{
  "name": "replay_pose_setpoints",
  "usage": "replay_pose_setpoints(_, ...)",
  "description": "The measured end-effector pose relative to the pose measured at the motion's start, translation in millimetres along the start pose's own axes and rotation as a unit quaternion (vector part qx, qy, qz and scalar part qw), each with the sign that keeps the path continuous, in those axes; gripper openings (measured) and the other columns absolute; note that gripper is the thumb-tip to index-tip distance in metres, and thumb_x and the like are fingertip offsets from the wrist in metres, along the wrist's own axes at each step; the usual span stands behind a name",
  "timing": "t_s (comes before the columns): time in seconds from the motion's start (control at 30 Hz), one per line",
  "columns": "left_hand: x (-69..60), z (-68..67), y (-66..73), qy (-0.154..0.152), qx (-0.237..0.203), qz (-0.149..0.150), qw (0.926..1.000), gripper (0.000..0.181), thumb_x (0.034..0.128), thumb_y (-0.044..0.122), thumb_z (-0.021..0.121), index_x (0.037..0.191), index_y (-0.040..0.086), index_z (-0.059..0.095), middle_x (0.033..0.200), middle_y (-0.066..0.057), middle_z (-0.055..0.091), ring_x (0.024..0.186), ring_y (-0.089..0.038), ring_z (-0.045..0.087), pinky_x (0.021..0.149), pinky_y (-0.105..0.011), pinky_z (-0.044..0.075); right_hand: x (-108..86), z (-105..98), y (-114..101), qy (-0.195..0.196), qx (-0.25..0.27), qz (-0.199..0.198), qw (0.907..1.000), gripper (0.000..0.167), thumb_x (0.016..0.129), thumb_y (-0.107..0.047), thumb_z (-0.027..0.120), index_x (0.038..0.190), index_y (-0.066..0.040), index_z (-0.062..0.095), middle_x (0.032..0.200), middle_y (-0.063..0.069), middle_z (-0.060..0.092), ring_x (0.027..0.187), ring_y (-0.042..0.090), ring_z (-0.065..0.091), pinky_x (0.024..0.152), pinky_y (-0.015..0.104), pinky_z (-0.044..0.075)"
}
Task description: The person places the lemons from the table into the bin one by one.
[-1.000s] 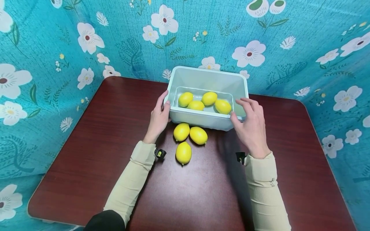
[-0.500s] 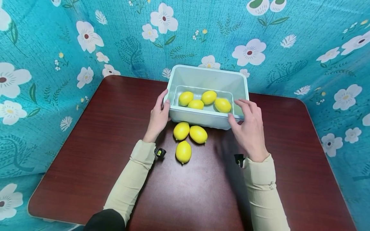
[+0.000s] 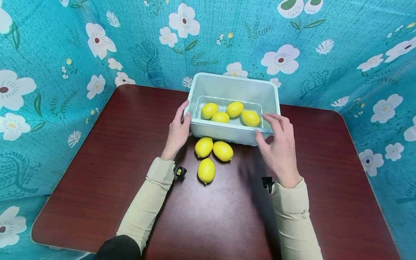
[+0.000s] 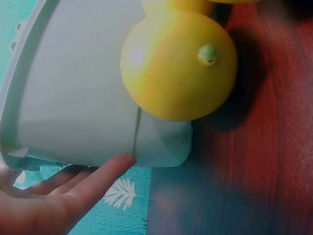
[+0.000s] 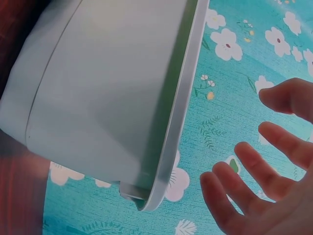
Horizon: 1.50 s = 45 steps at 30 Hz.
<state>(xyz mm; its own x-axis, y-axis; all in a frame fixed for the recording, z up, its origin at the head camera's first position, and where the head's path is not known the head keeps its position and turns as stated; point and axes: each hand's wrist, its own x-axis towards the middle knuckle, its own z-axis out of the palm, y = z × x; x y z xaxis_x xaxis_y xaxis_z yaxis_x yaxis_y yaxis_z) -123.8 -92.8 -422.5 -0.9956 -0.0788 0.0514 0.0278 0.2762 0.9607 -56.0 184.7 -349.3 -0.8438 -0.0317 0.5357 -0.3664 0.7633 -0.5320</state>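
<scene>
A pale green plastic bin [image 3: 227, 131] stands at the back of the table, with several lemons [image 3: 250, 118] on its floor. Three more lemons lie in front of it: two side by side near its front wall [image 3: 204, 147] and one closer to me [image 3: 206, 171]. My left hand [image 3: 177, 135] touches the bin's front left corner, and its fingers [image 4: 105, 176] extend fairly straight along that side. Over the front right corner, my right hand [image 3: 280, 148] hovers with fingers spread and nothing in them. The right wrist view shows a gap between its fingertips and the bin rim [image 5: 171, 127].
The dark red-brown table [image 3: 97, 173] has rounded corners. A turquoise flowered cloth [image 3: 214, 36] hangs behind it and at both sides, close to the bin's back. Small black wrist cameras sit at the left cuff [image 3: 180, 172] and right cuff [image 3: 267, 183].
My right hand has drawn slightly back toward me and to the left, its fingers still spread. The left hand, the bin and the lemons keep their places.
</scene>
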Motion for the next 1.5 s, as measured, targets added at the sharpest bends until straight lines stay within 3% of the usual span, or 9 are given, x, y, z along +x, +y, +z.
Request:
replay_pose_setpoints(0.37, -1.1, -0.9, -3.0, -0.001, -0.002, 0.001, 1.0000, 0.043, 0.1004, 0.048, 0.039, 0.142, 0.055, 0.031, 0.151, 0.001, 0.042, 0.109, -0.027, 0.061, 0.074, -0.045, 0.059, -11.9, 3, -5, 0.012, 0.018, -0.017, 0.9996, 0.038, 0.086, -0.009, 0.067, 0.123, -0.003, 0.062, 0.125, 0.017, 0.053, 0.109, 0.030, 0.048, 0.076, 0.034, 0.037)
replay_pose_setpoints(0.67, -2.7, -0.9, -2.8, -0.004, -0.005, -0.002, 1.0000, 0.042, 0.1002, 0.049, 0.039, 0.141, 0.057, 0.030, 0.151, 0.001, 0.041, 0.110, -0.028, 0.061, 0.075, -0.046, 0.059, -22.8, 17, -5, 0.000, 0.040, -0.056, 0.9976, 0.036, 0.083, -0.008, 0.068, 0.119, -0.002, 0.064, 0.119, 0.017, 0.056, 0.110, 0.031, 0.050, 0.089, 0.041, 0.041)
replay_pose_setpoints(1.17, -2.6, -0.5, -4.1, -0.006, -0.018, -0.005, 0.9998, 0.043, 0.1005, 0.048, 0.040, 0.141, 0.056, 0.031, 0.152, 0.001, 0.041, 0.111, -0.028, 0.059, 0.077, -0.050, 0.058, -37.5, 49, -3, -0.073, 0.038, -0.084, 0.9931, 0.034, 0.085, -0.011, 0.069, 0.118, -0.003, 0.064, 0.121, 0.014, 0.056, 0.113, 0.030, 0.050, 0.094, 0.041, 0.043)
replay_pose_setpoints(1.5, -2.2, -1.2, -1.6, -0.006, -0.019, 0.001, 0.9998, 0.042, 0.1012, 0.045, 0.040, 0.141, 0.056, 0.031, 0.150, 0.000, 0.043, 0.104, -0.029, 0.061, 0.076, -0.053, 0.057, -43.4, 71, 1, -0.170, -0.019, -0.092, 0.9810, 0.037, 0.087, -0.019, 0.067, 0.122, -0.006, 0.061, 0.125, 0.011, 0.052, 0.110, 0.030, 0.048, 0.090, 0.044, 0.046)
